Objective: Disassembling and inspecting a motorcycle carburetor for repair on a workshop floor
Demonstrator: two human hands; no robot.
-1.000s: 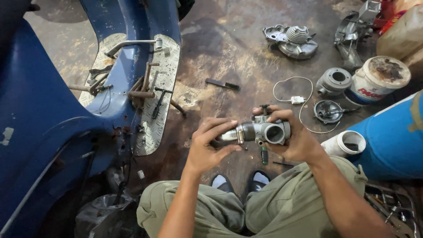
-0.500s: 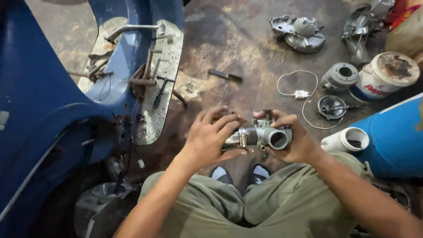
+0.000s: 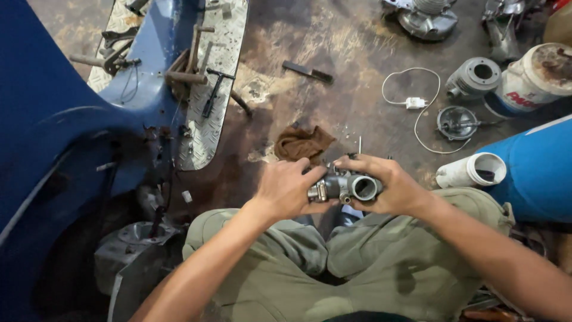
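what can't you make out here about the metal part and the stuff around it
- Head view: the underside of the grey metal part is covered by the left hand and right hand.
- The engine piece is cut off by the top edge.
- The rusty-lidded can runs past the right edge.
- The inside of the white tube is too dark to read.

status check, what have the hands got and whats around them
Left hand and right hand both gripping small grey metal carburettor over knees. Brown crumpled rag on floor just beyond. Nothing between hands and part.
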